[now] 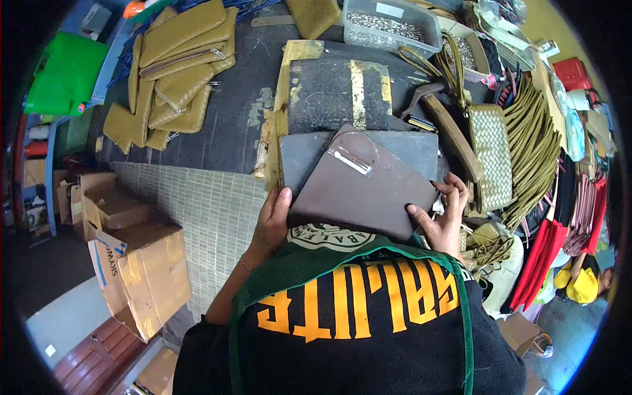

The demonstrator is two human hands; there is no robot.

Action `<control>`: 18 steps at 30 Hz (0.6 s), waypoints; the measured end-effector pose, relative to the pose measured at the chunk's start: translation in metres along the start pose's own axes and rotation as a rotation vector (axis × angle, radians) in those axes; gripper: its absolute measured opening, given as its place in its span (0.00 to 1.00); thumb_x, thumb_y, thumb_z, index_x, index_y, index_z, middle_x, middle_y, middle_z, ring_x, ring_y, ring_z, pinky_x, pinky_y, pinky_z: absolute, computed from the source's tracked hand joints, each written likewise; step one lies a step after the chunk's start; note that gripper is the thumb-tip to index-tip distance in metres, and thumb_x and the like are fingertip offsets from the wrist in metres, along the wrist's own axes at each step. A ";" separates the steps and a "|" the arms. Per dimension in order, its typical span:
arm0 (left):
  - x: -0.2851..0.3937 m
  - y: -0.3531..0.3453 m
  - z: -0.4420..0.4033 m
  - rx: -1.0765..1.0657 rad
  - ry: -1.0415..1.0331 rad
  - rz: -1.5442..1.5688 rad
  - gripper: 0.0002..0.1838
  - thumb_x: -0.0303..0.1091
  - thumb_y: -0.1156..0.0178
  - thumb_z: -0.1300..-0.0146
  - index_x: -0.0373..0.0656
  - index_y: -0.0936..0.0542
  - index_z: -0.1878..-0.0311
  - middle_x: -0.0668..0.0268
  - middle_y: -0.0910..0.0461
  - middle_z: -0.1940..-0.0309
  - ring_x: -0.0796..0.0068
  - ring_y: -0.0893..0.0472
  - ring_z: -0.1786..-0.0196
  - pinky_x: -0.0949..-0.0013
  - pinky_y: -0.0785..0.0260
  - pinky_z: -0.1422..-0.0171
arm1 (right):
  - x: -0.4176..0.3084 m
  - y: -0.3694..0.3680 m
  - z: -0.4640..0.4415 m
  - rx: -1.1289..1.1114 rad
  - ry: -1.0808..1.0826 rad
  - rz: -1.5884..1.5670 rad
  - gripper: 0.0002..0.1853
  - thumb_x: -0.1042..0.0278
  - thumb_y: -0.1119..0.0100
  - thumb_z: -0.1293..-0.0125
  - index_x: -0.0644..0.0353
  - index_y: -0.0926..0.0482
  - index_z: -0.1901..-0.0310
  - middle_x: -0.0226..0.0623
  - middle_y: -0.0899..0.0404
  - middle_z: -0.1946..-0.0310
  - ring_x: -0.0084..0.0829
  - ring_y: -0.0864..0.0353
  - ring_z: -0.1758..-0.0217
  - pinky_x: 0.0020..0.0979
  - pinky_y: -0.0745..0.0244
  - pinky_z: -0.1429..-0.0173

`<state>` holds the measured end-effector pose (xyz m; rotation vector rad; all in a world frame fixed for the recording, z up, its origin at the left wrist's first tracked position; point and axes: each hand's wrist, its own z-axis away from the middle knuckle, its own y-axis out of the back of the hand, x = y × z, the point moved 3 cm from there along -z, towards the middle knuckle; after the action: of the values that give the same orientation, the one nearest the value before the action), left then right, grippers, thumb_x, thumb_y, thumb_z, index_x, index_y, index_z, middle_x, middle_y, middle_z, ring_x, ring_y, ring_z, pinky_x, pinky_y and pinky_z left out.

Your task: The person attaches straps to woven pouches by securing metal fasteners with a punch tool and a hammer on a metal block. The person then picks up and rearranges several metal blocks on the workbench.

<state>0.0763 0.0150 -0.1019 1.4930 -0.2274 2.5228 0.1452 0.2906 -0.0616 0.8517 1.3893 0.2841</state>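
Note:
A flat dark brown panel (365,187), with a rounded top corner and a small slot holding a pale strip, lies tilted over a grey sheet (418,148) in the head view. My left hand (271,220) is at the left of these pieces, its thumb up against their edge; its other fingers are largely hidden. On the right, my right hand (444,214) grips the panel's right corner between thumb and curled fingers. Beyond the grey sheet lies a worn black board (339,99) with yellowish tape. A wooden-handled tool (453,137) rests to the right.
Olive woven pouches (178,72) are piled at the back left. A clear bin of metal parts (393,29) stands at the back. Olive strips (533,145) and a woven piece (489,158) lie right. Cardboard boxes (148,263) stand lower left. Another person (582,280) is partly visible far right.

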 end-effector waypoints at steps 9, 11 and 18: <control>-0.008 -0.022 0.000 -0.062 -0.005 0.240 0.15 0.39 0.54 0.36 0.37 0.32 0.54 0.65 0.28 0.61 0.77 0.30 0.58 0.73 0.38 0.52 | 0.027 -0.006 -0.014 0.029 -0.223 -0.170 0.32 0.60 0.32 0.55 0.69 0.33 0.51 0.46 0.30 0.61 0.37 0.29 0.57 0.32 0.34 0.50; -0.015 -0.024 -0.003 -0.062 -0.016 0.381 0.15 0.39 0.54 0.36 0.37 0.32 0.55 0.65 0.28 0.62 0.77 0.30 0.59 0.73 0.37 0.53 | 0.022 -0.006 -0.017 0.097 -0.192 -0.135 0.28 0.57 0.33 0.54 0.69 0.29 0.55 0.46 0.31 0.64 0.38 0.30 0.60 0.32 0.34 0.52; -0.009 -0.022 0.002 -0.074 -0.018 0.283 0.15 0.40 0.52 0.36 0.36 0.31 0.56 0.65 0.27 0.63 0.77 0.29 0.61 0.73 0.37 0.54 | 0.023 -0.011 -0.011 0.177 -0.072 -0.125 0.31 0.59 0.34 0.52 0.69 0.34 0.51 0.44 0.31 0.63 0.35 0.32 0.60 0.33 0.35 0.53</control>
<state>0.0877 0.0351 -0.1080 1.5520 -0.5654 2.6795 0.1368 0.3017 -0.0849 0.9070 1.4079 0.0335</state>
